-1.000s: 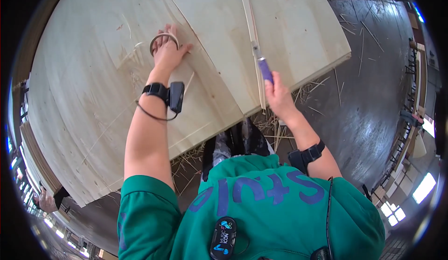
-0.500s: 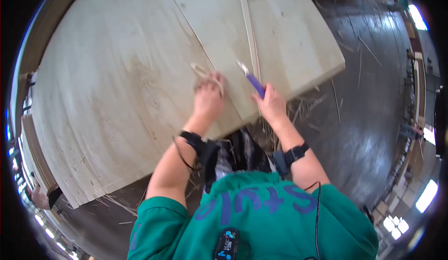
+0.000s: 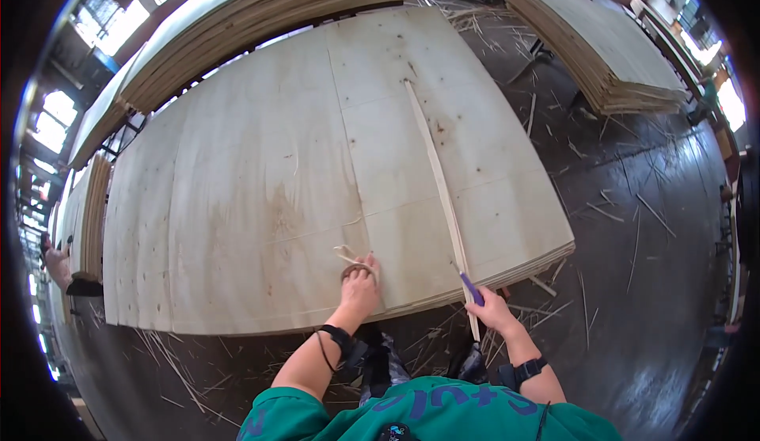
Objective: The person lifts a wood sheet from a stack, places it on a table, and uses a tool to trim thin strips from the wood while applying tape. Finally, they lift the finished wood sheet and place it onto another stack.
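Observation:
My left hand [image 3: 360,292] is at the near edge of a large stack of pale wood veneer sheets [image 3: 261,172]. Its fingers close round a brownish roll [image 3: 354,270], which looks like tape, with a pale loose end curling up. My right hand [image 3: 492,312] grips a purple-handled utility knife [image 3: 470,288], its blade pointing away from me and left. Beside and under the knife runs a long narrow veneer strip [image 3: 440,176], lying across the top sheet and hanging over the near edge. A seam line runs lengthwise left of the strip.
Another tall veneer stack [image 3: 269,9] stands beyond mine, and one more [image 3: 594,45] at the far right. Thin wood offcuts [image 3: 546,287] litter the dark floor [image 3: 617,227]. At the far left a person's arm [image 3: 57,263] shows beside a smaller stack [image 3: 91,211].
My view has tilted up, showing more of the stack and the room. The right hand with the knife has moved right, onto the long strip. My left hand keeps hold of the roll.

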### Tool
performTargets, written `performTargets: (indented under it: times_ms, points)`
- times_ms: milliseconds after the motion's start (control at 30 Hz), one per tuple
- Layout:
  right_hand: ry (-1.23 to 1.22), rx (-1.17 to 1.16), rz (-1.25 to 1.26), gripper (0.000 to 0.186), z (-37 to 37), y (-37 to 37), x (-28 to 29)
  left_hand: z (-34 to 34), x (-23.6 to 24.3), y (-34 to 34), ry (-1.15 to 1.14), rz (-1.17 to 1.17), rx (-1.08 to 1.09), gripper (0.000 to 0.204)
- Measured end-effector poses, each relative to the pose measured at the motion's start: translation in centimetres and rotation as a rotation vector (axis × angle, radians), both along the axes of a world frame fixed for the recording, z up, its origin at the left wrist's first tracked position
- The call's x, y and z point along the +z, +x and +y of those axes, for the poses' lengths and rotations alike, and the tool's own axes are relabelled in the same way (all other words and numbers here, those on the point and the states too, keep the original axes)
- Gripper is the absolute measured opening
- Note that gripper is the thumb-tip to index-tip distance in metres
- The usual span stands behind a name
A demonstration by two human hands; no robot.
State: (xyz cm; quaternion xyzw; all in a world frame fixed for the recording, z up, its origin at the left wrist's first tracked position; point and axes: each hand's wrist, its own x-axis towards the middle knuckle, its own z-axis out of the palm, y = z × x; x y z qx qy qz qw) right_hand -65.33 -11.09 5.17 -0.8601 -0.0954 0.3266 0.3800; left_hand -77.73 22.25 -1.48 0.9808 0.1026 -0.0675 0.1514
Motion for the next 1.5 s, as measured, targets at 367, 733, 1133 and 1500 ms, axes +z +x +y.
performTargets:
  times_ms: [367,733,1133,1500]
  points:
    - [-0.245,0.402,-0.02,0.039,-32.2,11.3,4.6,-18.4,8.1,1.9,-0.055,0.359,0.445,0.041]
    - [-0.191,0.211,-0.072,0.04,-44.3,24.7,1.3,-33.7,0.3,36.7,-0.062,-0.105,0.142,0.039]
    - [-0.203,0.506,-0.037,0.038,-42.9,64.6,3.6,-37.4,-3.8,46.9,0.26,-0.366,0.503,0.031]
    - [-0.216,0.623,-0.233,0.035,-25.8,100.1,5.1,-27.9,-3.7,67.7,-0.059,0.06,1.425,0.029]
